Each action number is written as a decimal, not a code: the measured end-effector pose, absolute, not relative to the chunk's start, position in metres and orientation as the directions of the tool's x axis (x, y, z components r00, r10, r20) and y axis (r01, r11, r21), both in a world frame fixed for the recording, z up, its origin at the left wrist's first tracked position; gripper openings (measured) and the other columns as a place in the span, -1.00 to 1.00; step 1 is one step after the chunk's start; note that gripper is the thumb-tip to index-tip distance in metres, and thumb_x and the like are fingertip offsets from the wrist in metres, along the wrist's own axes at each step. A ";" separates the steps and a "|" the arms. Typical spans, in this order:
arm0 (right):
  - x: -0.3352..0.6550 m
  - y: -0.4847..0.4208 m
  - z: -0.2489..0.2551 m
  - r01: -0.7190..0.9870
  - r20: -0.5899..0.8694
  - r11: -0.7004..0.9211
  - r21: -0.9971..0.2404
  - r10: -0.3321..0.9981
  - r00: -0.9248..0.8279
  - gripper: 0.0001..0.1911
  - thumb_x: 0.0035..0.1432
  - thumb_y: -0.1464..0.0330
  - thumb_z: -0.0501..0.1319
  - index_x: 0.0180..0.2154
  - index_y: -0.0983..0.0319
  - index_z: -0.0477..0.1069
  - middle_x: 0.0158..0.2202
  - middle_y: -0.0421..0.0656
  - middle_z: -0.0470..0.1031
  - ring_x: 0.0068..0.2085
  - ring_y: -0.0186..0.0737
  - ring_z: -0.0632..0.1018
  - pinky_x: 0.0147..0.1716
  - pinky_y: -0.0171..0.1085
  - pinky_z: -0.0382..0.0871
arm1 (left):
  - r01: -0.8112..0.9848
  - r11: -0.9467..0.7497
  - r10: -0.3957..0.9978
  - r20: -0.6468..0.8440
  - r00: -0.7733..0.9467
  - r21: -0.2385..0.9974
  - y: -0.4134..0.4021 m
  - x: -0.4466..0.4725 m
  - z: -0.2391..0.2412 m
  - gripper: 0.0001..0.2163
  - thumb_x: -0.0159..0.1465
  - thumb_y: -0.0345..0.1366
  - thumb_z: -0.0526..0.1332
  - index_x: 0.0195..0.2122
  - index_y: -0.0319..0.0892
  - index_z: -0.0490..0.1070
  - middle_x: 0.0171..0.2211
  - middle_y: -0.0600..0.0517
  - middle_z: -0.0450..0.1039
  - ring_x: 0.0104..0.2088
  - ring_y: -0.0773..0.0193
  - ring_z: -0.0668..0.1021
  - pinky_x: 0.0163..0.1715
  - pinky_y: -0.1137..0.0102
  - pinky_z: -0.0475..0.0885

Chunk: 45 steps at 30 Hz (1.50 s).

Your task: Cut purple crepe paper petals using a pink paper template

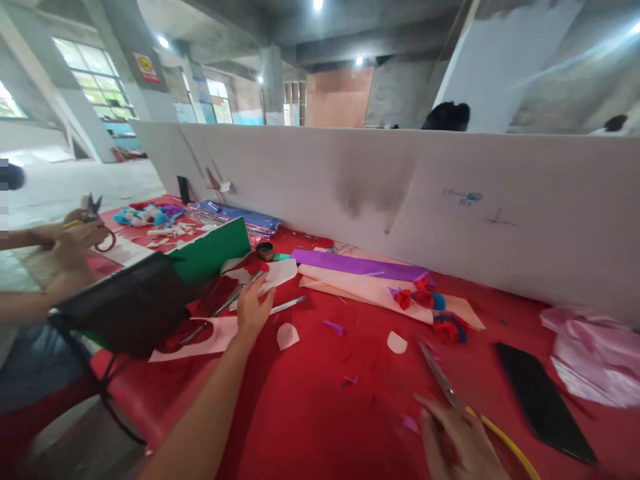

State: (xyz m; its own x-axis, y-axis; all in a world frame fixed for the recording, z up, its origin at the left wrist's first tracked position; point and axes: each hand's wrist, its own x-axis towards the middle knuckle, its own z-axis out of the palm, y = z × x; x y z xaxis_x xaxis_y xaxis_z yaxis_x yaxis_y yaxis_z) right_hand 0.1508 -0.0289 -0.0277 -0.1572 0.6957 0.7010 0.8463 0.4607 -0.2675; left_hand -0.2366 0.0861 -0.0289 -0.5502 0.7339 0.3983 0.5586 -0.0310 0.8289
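Currently: left hand flat on white paper; right hand gripping scissors.
The left hand lies far-left on the red table cover, fingers extended on the paper beside two metal wires; no closed grip shows. The right hand, at the near edge, is closed around the yellow handles, blades pointing far-left. Judged hazards: the exposed blade tips could nick the left forearm if the arms cross, a sideways sweep could scratch the black phone just right, and the loose wires could roll when the paper shifts.

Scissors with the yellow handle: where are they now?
Head view, lower right: the scissors are in the right hand, left of the black phone.
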 end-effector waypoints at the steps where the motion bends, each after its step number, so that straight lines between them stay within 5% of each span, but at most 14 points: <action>1: 0.148 -0.029 -0.025 0.845 0.706 0.458 -0.276 0.693 -0.145 -0.76 0.26 0.25 0.11 -0.25 0.17 0.52 -0.42 -0.11 0.60 -0.40 -0.12 0.57 -0.31 -0.17 0.43 | 0.637 -0.066 0.717 0.480 -0.505 0.768 0.083 -0.233 -0.026 -0.59 0.11 -0.28 0.26 0.02 -0.14 0.44 -0.01 -0.09 0.48 0.04 0.07 0.45 0.14 0.20 0.25; 5: 0.138 -0.031 -0.018 0.810 0.680 0.460 -0.365 0.726 -0.106 -0.79 0.26 0.31 0.09 -0.23 0.19 0.49 -0.42 -0.10 0.58 -0.41 -0.14 0.55 -0.39 -0.20 0.41 | 0.782 -0.115 0.583 0.679 -0.446 0.612 0.078 -0.209 -0.012 -0.57 0.20 -0.24 0.19 0.11 -0.16 0.34 0.01 -0.13 0.44 0.00 0.09 0.45 0.09 0.17 0.30; 15: 0.134 -0.033 -0.012 0.771 0.549 0.379 -0.512 0.835 -0.047 -0.78 0.24 0.40 0.06 -0.21 0.17 0.48 -0.36 -0.11 0.62 -0.36 -0.14 0.57 -0.25 -0.14 0.39 | 0.641 -0.133 0.914 0.344 -0.215 0.755 0.096 -0.102 -0.008 -0.77 0.19 -0.36 0.14 -0.17 -0.16 0.52 -0.19 -0.04 0.57 -0.19 0.19 0.57 -0.17 0.33 0.47; 20: 0.143 -0.027 -0.011 0.770 0.500 0.244 -0.589 0.859 0.110 -0.80 0.24 0.36 0.09 -0.22 0.21 0.49 -0.33 -0.09 0.61 -0.31 -0.14 0.56 -0.21 -0.14 0.36 | 0.730 -0.090 0.942 0.297 -0.159 0.678 0.089 -0.107 -0.028 -0.77 0.20 -0.43 0.10 -0.24 -0.14 0.55 -0.21 -0.04 0.56 -0.14 0.17 0.53 -0.01 0.23 0.38; 28: 0.163 -0.015 -0.019 0.836 0.284 0.320 -0.445 0.936 -0.208 -0.74 0.16 0.30 0.16 -0.13 0.22 0.50 -0.18 -0.04 0.56 -0.13 0.00 0.49 -0.10 0.00 0.30 | 0.808 -0.189 0.973 0.219 0.077 0.557 0.094 -0.122 -0.034 -0.78 0.19 -0.46 0.16 -0.26 -0.08 0.57 -0.23 0.01 0.54 -0.16 0.19 0.48 0.01 0.27 0.29; 36: 0.167 -0.015 -0.015 0.837 0.176 0.304 -0.456 0.952 -0.250 -0.75 0.15 0.12 0.21 -0.22 0.12 0.49 -0.22 -0.12 0.56 -0.14 -0.01 0.49 -0.13 -0.03 0.26 | 0.810 -0.249 0.967 0.183 0.178 0.531 0.093 -0.125 -0.026 -0.79 0.25 -0.41 0.14 -0.21 -0.06 0.55 -0.15 0.01 0.47 -0.08 0.19 0.43 0.03 0.23 0.20; 45: 0.159 -0.016 -0.012 0.800 0.190 0.323 -0.507 0.946 -0.261 -0.75 0.23 0.24 0.10 -0.42 0.13 0.47 -0.39 -0.16 0.56 -0.30 -0.08 0.51 -0.23 -0.09 0.27 | 0.768 -0.228 0.972 0.184 0.146 0.598 0.093 -0.123 -0.019 -0.89 0.18 -0.44 0.22 -0.35 -0.12 0.52 -0.25 0.04 0.51 -0.16 0.22 0.48 0.01 0.26 0.21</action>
